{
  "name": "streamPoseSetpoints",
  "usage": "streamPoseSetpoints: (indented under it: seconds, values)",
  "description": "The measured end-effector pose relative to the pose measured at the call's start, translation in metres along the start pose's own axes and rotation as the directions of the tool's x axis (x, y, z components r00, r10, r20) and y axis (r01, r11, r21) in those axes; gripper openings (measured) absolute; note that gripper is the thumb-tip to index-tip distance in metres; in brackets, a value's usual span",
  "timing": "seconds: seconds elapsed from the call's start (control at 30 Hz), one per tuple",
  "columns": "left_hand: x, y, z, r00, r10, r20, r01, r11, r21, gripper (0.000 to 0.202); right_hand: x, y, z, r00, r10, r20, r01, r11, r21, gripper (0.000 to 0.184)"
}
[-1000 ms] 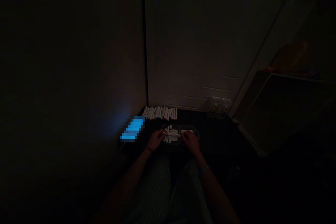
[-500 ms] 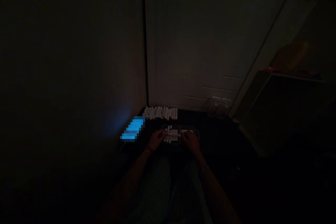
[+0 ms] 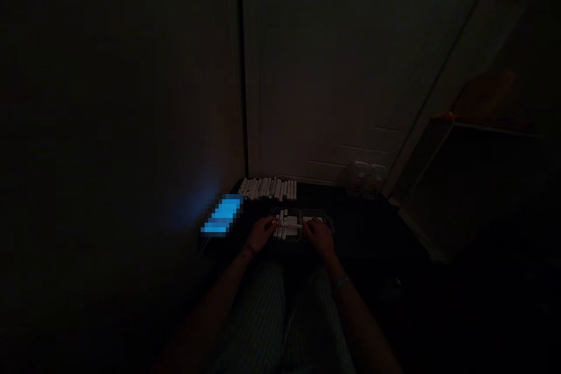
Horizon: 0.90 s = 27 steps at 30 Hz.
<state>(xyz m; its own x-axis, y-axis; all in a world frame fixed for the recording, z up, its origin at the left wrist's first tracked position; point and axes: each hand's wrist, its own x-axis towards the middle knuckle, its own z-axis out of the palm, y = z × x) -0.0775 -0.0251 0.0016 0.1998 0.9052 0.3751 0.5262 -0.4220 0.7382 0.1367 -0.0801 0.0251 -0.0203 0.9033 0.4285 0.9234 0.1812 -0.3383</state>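
A white marker (image 3: 291, 225) lies level between my two hands, above a small two-part case (image 3: 300, 232). My left hand (image 3: 263, 231) is closed on the marker's left end, fingertips pinched. At its other end my right hand (image 3: 319, 235) is closed too, with the fingers curled round the tip. Several white markers (image 3: 281, 231) stand side by side in the left part of the case, next to a pale flat piece (image 3: 291, 220). Some white shows in the right part, mostly covered by my right hand. The light is too dim for finer detail.
Behind the case, a row of several white markers (image 3: 267, 189) lies along the wall on the dark table (image 3: 385, 239). A glowing blue screen (image 3: 222, 216), blurred out, is on the left. Two clear containers (image 3: 366, 180) stand at the back right. A shelf unit (image 3: 421, 169) rises at the right.
The picture is slightly darker. Both hands and the marker between them are in nearly the same place.
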Motion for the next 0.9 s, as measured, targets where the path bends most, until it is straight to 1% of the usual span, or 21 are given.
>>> streamPoseSetpoints:
  seconds: [0.23,0.43,0.6,0.7,0.9]
  values:
    - [-0.0002,0.0017,-0.0011,1.000,0.016,0.004,-0.016,0.999,-0.032,0.035,0.0006,0.0003,0.0012,1.000,0.018,0.003,-0.018,1.000,-0.023,0.036]
    - [0.0002,0.0023,-0.0013,1.000,0.002,0.005,-0.002,1.000,-0.001,0.034,0.0002,0.0002,0.0011,1.000,0.011,0.006,-0.011,1.000,-0.013,0.037]
    - [-0.0003,0.0026,-0.0014,1.000,0.015,0.006,-0.015,1.000,-0.004,0.034,0.0003,0.0025,0.0046,1.000,0.001,-0.022,-0.002,1.000,-0.027,0.039]
    - [-0.0002,0.0023,-0.0010,1.000,0.005,0.006,-0.005,1.000,-0.001,0.035,0.0006,0.0036,0.0058,1.000,0.004,-0.016,-0.004,1.000,-0.027,0.040]
    - [0.0003,-0.0012,0.0002,0.999,0.034,0.013,-0.034,0.999,-0.002,0.036,0.0003,0.0031,0.0037,1.000,-0.009,-0.010,0.009,1.000,-0.022,0.039]
